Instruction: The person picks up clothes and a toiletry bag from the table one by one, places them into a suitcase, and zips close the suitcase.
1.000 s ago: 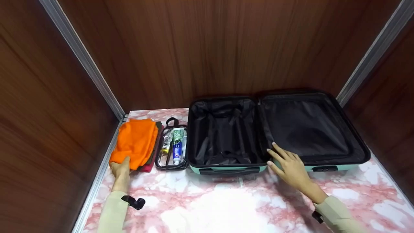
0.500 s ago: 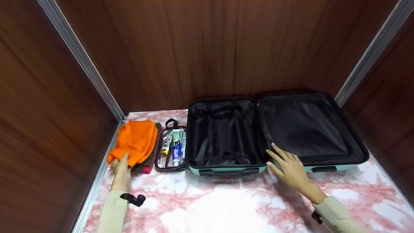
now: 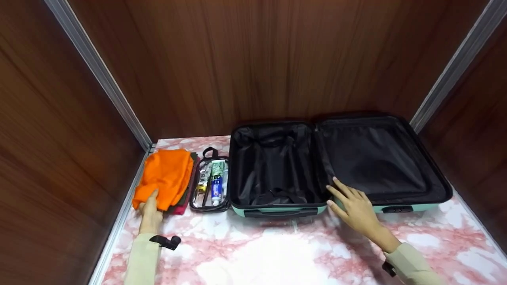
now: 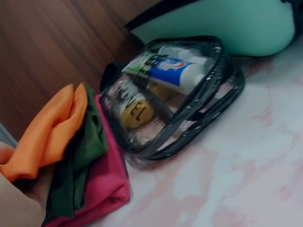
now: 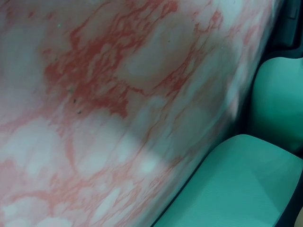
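My left hand pinches the near edge of a folded orange cloth, thumb on top and the other fingers hidden beneath. Under the orange cloth lie a dark green cloth and a crimson one, stacked. Just right of this pile is a clear toiletry bag with black trim, holding a toothpaste tube and other small items. A mint-green suitcase lies opened flat, its black lining showing. My right hand, fingers spread and nearly straight, rests at the front edge between the suitcase's two halves.
The pink-and-white marbled tabletop extends in front of everything. A brown wood-grain panel rises behind, with similar panels at both sides. The suitcase's right half reaches close to the right panel.
The orange cloth's near edge bunched up half a second ago and now lies flatter, my left hand still at it. My right hand stays in place.
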Motion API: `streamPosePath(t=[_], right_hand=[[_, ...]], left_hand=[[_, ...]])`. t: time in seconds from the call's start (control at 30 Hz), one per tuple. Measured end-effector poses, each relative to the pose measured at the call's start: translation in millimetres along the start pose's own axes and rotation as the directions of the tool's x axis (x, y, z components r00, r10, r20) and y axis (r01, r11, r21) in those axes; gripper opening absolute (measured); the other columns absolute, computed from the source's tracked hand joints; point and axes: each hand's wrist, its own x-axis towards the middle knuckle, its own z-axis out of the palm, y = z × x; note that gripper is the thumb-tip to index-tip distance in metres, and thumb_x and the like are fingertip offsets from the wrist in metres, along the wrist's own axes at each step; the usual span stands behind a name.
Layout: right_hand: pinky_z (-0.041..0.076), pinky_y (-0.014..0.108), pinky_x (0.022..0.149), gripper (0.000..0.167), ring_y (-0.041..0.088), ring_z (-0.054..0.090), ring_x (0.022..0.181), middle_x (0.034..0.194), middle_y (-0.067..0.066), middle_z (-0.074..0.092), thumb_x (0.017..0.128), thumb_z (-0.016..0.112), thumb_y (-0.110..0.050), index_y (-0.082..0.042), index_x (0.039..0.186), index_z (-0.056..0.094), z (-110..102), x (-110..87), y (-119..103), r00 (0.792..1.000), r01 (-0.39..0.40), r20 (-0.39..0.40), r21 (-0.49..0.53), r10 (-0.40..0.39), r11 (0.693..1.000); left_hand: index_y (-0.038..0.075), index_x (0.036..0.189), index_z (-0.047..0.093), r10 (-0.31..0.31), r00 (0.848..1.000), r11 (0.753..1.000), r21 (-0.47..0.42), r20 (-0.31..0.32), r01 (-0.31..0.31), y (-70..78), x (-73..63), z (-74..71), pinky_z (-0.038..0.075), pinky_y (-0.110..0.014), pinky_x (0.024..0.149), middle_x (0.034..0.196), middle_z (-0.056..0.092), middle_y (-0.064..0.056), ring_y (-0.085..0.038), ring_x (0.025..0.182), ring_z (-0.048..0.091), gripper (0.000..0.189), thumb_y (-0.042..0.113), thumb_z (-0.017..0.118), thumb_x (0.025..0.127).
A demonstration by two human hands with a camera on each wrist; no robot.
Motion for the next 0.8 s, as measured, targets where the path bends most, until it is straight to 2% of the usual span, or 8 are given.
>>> streamPosePath(t=[0.1, 0.17, 0.23, 0.33, 0.43, 0.53, 0.6, 0.8], right_hand=[[0.040, 0.056, 0.096, 0.052, 0.037, 0.054, 0.120, 0.153, 0.008, 0.042, 0.096, 0.062, -0.041, -0.018, 0.142, 0.056, 0, -0.5, 0, 1.000, 0.000, 0.001, -0.004, 0.000, 1.000], [0.040, 0.056, 0.096, 0.052, 0.037, 0.054, 0.120, 0.153, 0.008, 0.042, 0.096, 0.062, -0.041, -0.017, 0.142, 0.056, 0, -0.5, 0, 1.000, 0.000, 0.002, -0.006, 0.000, 1.000], [0.040, 0.056, 0.096, 0.052, 0.037, 0.054, 0.120, 0.153, 0.008, 0.042, 0.096, 0.062, -0.041, -0.017, 0.142, 0.056, 0, -0.5, 0, 1.000, -0.001, 0.003, -0.008, 0.001, 1.000], [0.040, 0.056, 0.096, 0.052, 0.037, 0.054, 0.120, 0.153, 0.008, 0.042, 0.096, 0.061, -0.041, -0.018, 0.142, 0.056, 0, -0.2, 0, 1.000, -0.004, 0.002, -0.011, 0.004, 1.000], [0.040, 0.056, 0.096, 0.052, 0.037, 0.054, 0.120, 0.153, 0.008, 0.042, 0.096, 0.062, -0.041, -0.018, 0.142, 0.056, 1, -0.1, 0, 1.000, -0.004, 0.000, -0.011, 0.004, 1.000], [0.040, 0.056, 0.096, 0.052, 0.037, 0.054, 0.121, 0.153, 0.007, 0.042, 0.096, 0.062, -0.041, -0.018, 0.142, 0.056, 1, 0.0, 0, 1.000, -0.003, -0.001, -0.011, 0.003, 1.000], [0.040, 0.056, 0.096, 0.052, 0.037, 0.054, 0.120, 0.153, 0.008, 0.042, 0.096, 0.062, -0.041, -0.018, 0.142, 0.056, 2, 0.1, 0, 1.000, -0.002, -0.004, -0.009, 0.002, 1.000], [0.040, 0.057, 0.095, 0.051, 0.038, 0.055, 0.119, 0.152, 0.008, 0.043, 0.096, 0.062, -0.040, -0.017, 0.142, 0.057, 0, 0.5, 0, 1.000, 0.001, -0.006, -0.007, -0.001, 1.000]], left_hand=[[0.009, 0.150, 0.017, -0.014, 1.000, 0.999, -0.050, -0.008, 0.013, 1.9, 2.8, -0.1, 0.048, -0.019, 0.077, 0.114, 0.039, 0.000, -0.014, 0.095, 0.048, 0.067, 0.015, 0.056, 0.096], [0.009, 0.141, 0.028, -0.022, 1.000, 0.996, -0.087, -0.002, 0.021, 3.7, 3.0, 0.8, 0.048, -0.019, 0.069, 0.110, 0.040, -0.001, -0.015, 0.089, 0.048, 0.053, 0.013, 0.053, 0.095], [0.008, 0.128, 0.038, -0.028, 0.999, 0.990, -0.136, 0.021, 0.030, 5.4, 3.0, 2.1, 0.049, -0.021, 0.067, 0.108, 0.043, -0.002, -0.016, 0.088, 0.050, 0.038, 0.012, 0.049, 0.092], [0.009, 0.115, 0.044, -0.042, 0.997, 0.980, -0.190, 0.070, 0.055, 8.3, 2.0, 4.5, 0.049, -0.023, 0.070, 0.109, 0.047, -0.001, -0.017, 0.089, 0.052, 0.026, 0.014, 0.047, 0.090], [0.012, 0.134, 0.036, -0.064, 0.995, 0.983, -0.167, 0.080, 0.077, 10.8, 2.4, 5.1, 0.049, -0.022, 0.076, 0.123, 0.044, 0.001, -0.014, 0.093, 0.051, 0.046, 0.022, 0.053, 0.093], [0.016, 0.153, 0.014, -0.077, 0.997, 0.990, -0.121, 0.001, 0.076, 10.3, 6.5, 4.9, 0.047, -0.020, 0.086, 0.143, 0.035, 0.001, -0.012, 0.097, 0.050, 0.080, 0.028, 0.065, 0.093], [0.020, 0.157, 0.001, -0.086, 0.995, 0.993, -0.079, -0.049, 0.082, 8.5, 9.2, 3.8, 0.045, -0.019, 0.089, 0.150, 0.026, 0.001, -0.011, 0.098, 0.049, 0.095, 0.030, 0.069, 0.091], [0.019, 0.158, 0.001, -0.053, 0.996, 0.999, -0.014, -0.070, 0.052, 0.8, 12.9, 3.8, 0.038, -0.019, 0.099, 0.155, 0.022, -0.001, -0.015, 0.126, 0.040, 0.087, 0.025, 0.061, 0.096]])
